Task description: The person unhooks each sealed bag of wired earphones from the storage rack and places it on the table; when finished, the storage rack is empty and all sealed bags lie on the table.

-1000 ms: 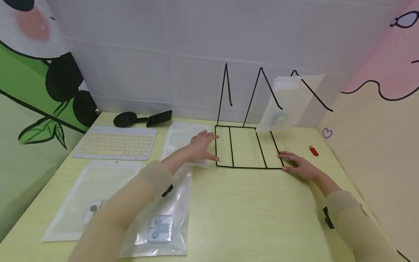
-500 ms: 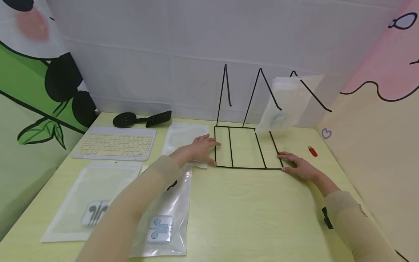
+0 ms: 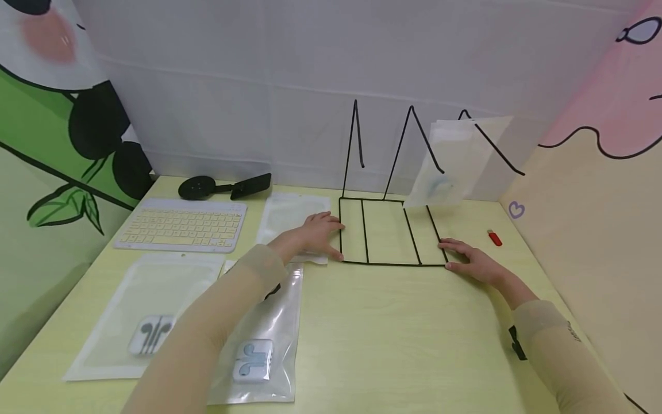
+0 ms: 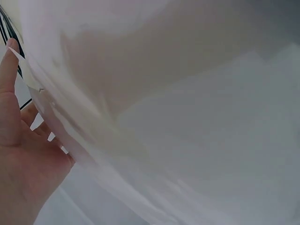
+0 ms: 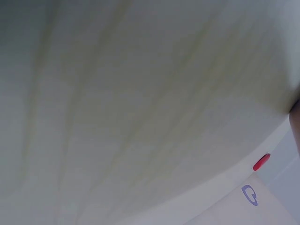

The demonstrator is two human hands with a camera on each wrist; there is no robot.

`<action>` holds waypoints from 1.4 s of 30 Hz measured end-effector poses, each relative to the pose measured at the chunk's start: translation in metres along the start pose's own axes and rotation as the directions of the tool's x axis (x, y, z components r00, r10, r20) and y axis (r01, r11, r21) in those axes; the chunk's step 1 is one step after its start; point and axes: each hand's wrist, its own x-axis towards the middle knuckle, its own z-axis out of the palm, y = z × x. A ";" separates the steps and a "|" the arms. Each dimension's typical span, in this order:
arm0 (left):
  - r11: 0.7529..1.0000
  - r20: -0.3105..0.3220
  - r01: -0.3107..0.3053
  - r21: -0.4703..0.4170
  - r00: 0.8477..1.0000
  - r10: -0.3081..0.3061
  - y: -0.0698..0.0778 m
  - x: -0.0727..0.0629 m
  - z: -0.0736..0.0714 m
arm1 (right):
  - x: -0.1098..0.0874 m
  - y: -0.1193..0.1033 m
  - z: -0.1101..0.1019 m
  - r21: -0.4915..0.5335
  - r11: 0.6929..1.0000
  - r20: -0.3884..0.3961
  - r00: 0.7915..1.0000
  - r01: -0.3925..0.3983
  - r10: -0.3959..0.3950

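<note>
The back is closed off by a pale grey-white, sheet-like wall (image 3: 320, 57), crossed by faint creases. The left side is bounded by a pale green panel (image 3: 31, 276), decorated with a bright green band (image 3: 31, 112) and black rounded shapes (image 3: 98, 123). On the right, a cream panel (image 3: 595, 230) is topped with a pink cartoon shape (image 3: 610, 109). A yellowish wood-grain tabletop (image 3: 403, 333) is softly lit between them.

Indoor tabletop booth; home, shop or office, can't tell. Light table (image 3: 393, 339) boxed in by creased pale sheet (image 3: 289, 57) at back, green cartoon wall (image 3: 46, 190) left, pink-and-beige cartoon wall (image 3: 600, 195) right. Keyboard (image 3: 181, 225), bagged earphones (image 3: 150, 335), wire rack (image 3: 365, 233) on top.
</note>
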 end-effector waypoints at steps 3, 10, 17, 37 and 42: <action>1.000 0.001 0.000 0.004 1.000 0.000 -0.002 0.000 0.001 | 0.000 -0.001 0.000 0.021 1.000 0.000 1.000 0.001 -0.001; 1.000 -0.019 -0.011 0.015 1.000 0.011 -0.004 0.000 0.003 | 0.000 0.000 0.000 0.018 1.000 0.000 1.000 -0.003 0.003; 1.000 -0.028 -0.005 0.031 1.000 0.006 -0.005 -0.001 0.006 | 0.000 0.001 0.000 0.020 1.000 0.000 1.000 -0.001 0.001; 0.999 -0.021 -0.001 0.052 1.000 0.002 0.001 -0.002 0.003 | -0.002 -0.006 -0.005 0.060 0.997 -0.016 0.998 -0.057 0.058; 0.999 -0.015 -0.001 0.037 1.000 0.002 0.002 -0.004 0.001 | 0.000 -0.015 -0.012 0.056 0.996 -0.037 0.996 -0.075 0.078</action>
